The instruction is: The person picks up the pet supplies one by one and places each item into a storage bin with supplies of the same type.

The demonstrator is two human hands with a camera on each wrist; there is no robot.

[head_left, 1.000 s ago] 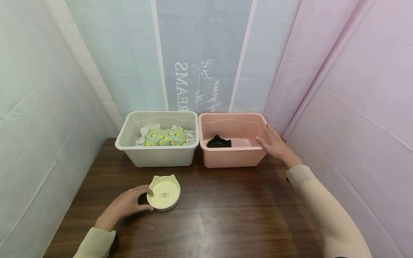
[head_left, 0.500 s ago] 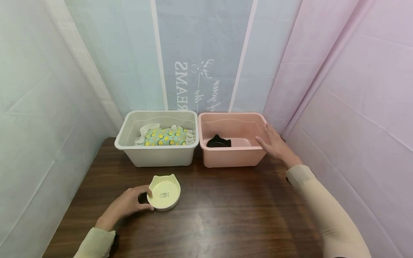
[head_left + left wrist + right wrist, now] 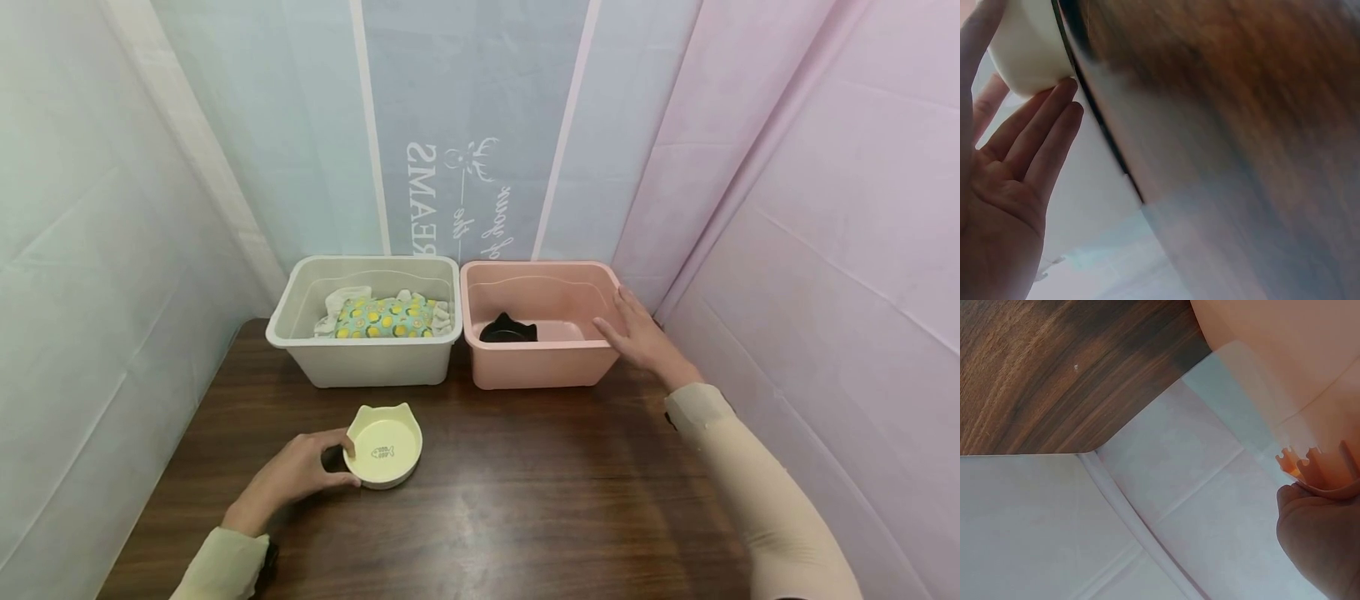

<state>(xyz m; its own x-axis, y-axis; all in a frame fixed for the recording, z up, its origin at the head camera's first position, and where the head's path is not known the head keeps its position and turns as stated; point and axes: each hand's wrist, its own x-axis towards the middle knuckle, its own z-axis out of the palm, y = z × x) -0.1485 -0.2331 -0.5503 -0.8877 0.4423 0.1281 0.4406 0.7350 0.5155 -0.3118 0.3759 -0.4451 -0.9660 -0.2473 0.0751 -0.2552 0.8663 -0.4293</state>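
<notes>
A pale yellow pet bowl (image 3: 385, 450) with two cat ears and a fishbone print is near the table's left front. My left hand (image 3: 303, 471) grips its left side, fingers over the rim and thumb low on the outer wall. In the left wrist view, fingertips touch the underside of the bowl (image 3: 1032, 47). My right hand (image 3: 637, 333) rests on the right rim of a pink bin (image 3: 543, 367), its fingers lying along the edge and thumb reaching over the inside. A black cat-eared bowl (image 3: 510, 331) lies in that bin's left part.
Left of the pink bin, and close against it, stands a light grey bin (image 3: 378, 367). Inside it lies a lemon-print cloth item (image 3: 390, 319) with white ruffles. Fabric curtains (image 3: 480, 100) enclose the brown wooden table (image 3: 517, 500) behind and at both sides.
The yellow bowl and my left hand have shifted very slightly to the right. My right hand has stayed on the pink bin's rim.
</notes>
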